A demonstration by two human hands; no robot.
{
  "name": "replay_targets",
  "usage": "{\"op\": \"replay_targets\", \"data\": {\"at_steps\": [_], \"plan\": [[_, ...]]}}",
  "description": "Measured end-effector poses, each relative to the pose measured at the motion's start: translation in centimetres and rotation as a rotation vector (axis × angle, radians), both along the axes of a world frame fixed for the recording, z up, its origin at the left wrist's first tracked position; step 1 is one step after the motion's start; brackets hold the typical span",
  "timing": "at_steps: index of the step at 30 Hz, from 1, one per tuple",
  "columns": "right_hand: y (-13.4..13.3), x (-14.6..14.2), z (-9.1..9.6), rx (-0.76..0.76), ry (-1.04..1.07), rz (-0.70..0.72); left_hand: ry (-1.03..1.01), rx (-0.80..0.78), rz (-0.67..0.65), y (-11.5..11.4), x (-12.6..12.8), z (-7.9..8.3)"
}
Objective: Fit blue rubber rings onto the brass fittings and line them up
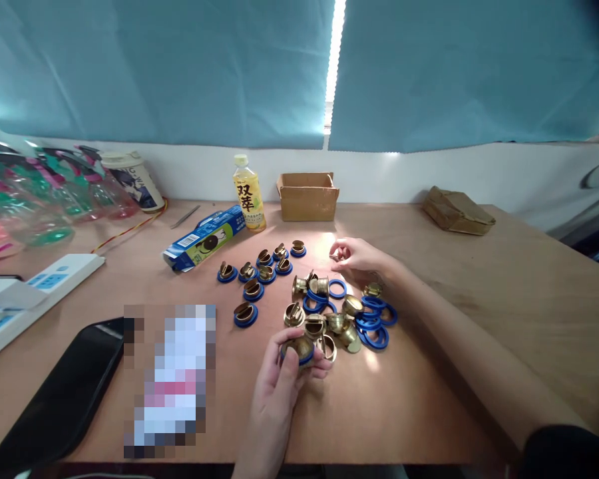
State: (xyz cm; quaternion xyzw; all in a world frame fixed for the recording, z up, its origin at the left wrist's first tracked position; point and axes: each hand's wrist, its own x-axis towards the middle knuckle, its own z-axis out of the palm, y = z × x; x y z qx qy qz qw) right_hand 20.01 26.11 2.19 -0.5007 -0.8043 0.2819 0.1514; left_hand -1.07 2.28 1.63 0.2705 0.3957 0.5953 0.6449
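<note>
My left hand (279, 379) is closed around a round brass fitting (300, 347) with a blue ring about its edge, held above the table near the front. Farther back, my right hand (352, 255) pinches something small at its fingertips, too tiny to name. Between the two hands lies a loose pile of brass fittings (335, 322) without rings. Several loose blue rings (377, 338) are heaped at its right side, and others lie among the brass. Left of the pile, several brass fittings seated in blue rings (245, 314) stand apart on the table.
Behind are an open cardboard box (307, 203), a yellow drink bottle (249, 196), a blue carton (207, 238) and a brown paper packet (458, 210). On the left are spray bottles (34, 193), a cup (134, 179), a power strip (44, 286), a black case (60, 392) and a blurred-out object (174, 376).
</note>
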Motion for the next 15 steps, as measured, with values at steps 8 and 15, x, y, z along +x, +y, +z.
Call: {"op": "replay_targets", "data": {"at_steps": [8,15], "plan": [[0.11,0.03,-0.22,-0.043,0.017,0.054,0.231,0.044,0.049,-0.50,0.40,0.46],[-0.43,-0.62,-0.44,0.002,-0.003,0.038,0.229,0.054,0.058,-0.33,0.64,0.66]]}}
